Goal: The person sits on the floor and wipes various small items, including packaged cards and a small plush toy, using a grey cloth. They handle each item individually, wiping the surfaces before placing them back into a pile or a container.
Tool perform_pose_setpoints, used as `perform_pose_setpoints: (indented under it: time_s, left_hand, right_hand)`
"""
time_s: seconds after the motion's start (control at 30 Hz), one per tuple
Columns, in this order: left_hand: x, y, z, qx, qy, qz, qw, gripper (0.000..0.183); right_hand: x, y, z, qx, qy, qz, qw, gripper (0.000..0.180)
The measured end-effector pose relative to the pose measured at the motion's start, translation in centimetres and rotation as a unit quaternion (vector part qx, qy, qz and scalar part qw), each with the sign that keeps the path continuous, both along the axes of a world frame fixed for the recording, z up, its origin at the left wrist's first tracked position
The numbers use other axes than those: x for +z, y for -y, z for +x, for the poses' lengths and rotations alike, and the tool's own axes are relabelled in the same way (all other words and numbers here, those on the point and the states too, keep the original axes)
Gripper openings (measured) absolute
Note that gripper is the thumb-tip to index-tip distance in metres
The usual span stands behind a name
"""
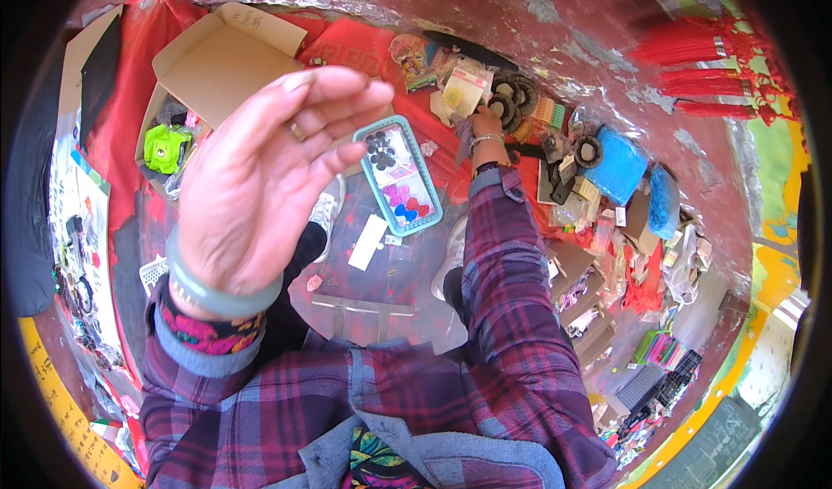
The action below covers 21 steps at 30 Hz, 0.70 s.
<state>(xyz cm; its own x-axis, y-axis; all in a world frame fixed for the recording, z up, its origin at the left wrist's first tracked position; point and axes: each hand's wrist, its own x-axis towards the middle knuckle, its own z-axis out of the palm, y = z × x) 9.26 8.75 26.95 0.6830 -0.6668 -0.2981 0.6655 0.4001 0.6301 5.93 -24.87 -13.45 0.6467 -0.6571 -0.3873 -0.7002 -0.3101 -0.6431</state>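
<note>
My left hand (253,164) is raised close to the camera, palm showing and fingers slightly curled, with nothing in it. A jade-coloured bangle (221,297) circles that wrist. My right hand (486,128) reaches out to a pile of goods along the wall. Its fingertips meet the lower edge of a clear packet (465,92) with something yellow inside, and a greyish piece (463,139) hangs beside them. Whether the fingers grip either is hidden. Between the hands lies a turquoise plastic basket (437,211) holding black flower-shaped pieces (381,151) and pink, red and blue bows (409,211).
An open cardboard box (224,53) with a green packet (167,148) stands at left. Dark fuzzy rings (513,102), a blue package (614,164) and cardboard boxes (572,268) line the right. A white card (368,242) lies on the floor between my shoes. Red tassels (682,66) hang upper right.
</note>
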Motion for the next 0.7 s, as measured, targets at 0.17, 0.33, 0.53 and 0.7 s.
perform_pose_setpoints:
  time_s: [0.17, 0.33, 0.53, 0.7]
  left_hand:
    - [0.2, 0.5, 0.2, 0.006, -0.008, 0.039, 0.999, 0.029]
    - [0.2, 1.7, 0.5, -0.010, -0.026, 0.060, 0.998, 0.030]
    - [0.1, 1.8, 0.5, -0.006, -0.039, 0.066, 0.997, 0.030]
    - [0.4, 1.2, -0.1, -0.006, -0.037, 0.053, 0.998, 0.029]
  right_hand:
    - [2.8, 3.7, 5.4, 0.054, -0.025, -0.149, 0.987, 0.050]
    - [-0.7, 6.8, 7.1, 0.166, -0.062, -0.303, 0.936, 0.063]
    - [0.7, 6.3, 8.8, 0.289, -0.182, -0.266, 0.902, 0.040]
    - [1.5, 5.5, 7.3, 0.376, -0.208, -0.264, 0.864, 0.030]
